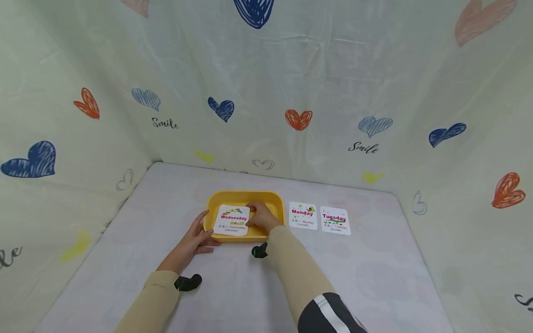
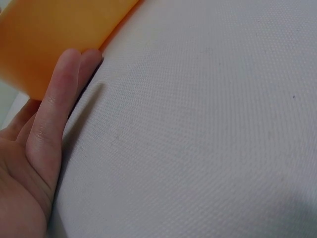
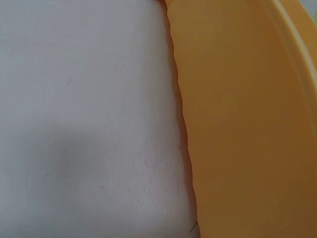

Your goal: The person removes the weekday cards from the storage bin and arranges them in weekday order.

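A white Wednesday card (image 1: 231, 221) lies over the left half of the yellow tray (image 1: 273, 200), its printed side up. My right hand (image 1: 263, 216) reaches into the tray and grips the card's right edge, thumb low and index finger near the top corner. Around the tray's front left corner is my left hand (image 1: 195, 240), its fingers straight and spread against the outer wall. In the left wrist view, fingers (image 2: 62, 84) press along the tray's side, close to the table. The right wrist view shows only the tray's wall (image 3: 237, 124) and table; the right hand is hidden there.
To the right of the tray lie a Monday card (image 1: 302, 216) and a Tuesday card (image 1: 335, 220), side by side and face up. A pale cloth covers the table (image 1: 374, 277). Behind it hangs a curtain (image 1: 258, 69) with printed hearts.
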A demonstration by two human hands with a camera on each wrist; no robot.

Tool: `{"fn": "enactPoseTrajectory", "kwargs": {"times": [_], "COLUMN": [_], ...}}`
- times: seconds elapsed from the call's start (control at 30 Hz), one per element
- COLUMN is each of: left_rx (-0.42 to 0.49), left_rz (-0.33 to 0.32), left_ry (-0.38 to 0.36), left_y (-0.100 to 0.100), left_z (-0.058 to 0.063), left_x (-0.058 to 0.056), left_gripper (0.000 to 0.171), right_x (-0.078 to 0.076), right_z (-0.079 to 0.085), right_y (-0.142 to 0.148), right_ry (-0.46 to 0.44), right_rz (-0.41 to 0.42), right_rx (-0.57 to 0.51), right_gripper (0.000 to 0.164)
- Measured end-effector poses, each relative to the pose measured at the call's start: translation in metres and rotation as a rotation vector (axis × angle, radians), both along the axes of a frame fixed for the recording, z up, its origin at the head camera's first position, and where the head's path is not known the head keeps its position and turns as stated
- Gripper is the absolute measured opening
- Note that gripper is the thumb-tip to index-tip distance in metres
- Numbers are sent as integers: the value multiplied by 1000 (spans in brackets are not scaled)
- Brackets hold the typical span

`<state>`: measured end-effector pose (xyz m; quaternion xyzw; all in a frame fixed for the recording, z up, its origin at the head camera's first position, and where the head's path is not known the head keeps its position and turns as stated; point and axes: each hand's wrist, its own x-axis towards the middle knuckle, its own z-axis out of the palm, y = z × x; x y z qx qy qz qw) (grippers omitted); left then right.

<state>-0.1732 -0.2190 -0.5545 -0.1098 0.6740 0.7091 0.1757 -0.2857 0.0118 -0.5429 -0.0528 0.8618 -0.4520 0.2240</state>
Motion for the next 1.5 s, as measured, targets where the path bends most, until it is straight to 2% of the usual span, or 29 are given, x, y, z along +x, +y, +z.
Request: {"fn": "enactPoseTrajectory", "kwargs": {"times": [0.2,0.87,1.03,1.4,1.5], "left_rx": [10,-5,-7,-11,-15], "left_rz": [1,2,9,12,5], "left_ry": [-3,8,3,9,20], "left_y": [1,6,6,3,2], "left_z": [1,1,0,-1,0], "left_x": [0,0,-1,0,0], "left_gripper": [73,73,73,73,74], "right_x": [2,1,0,6,5], "right_z": [6,8,8,26,30], "right_y": [6,13,13,15,16], "right_ry": [-10,-10,-59,-198,-207], "right_rz": [17,-36,-49,-23,-14], "right_rx": [-61,-90,-114,-238,-244], "right_gripper": [51,37,35,36,37]}}
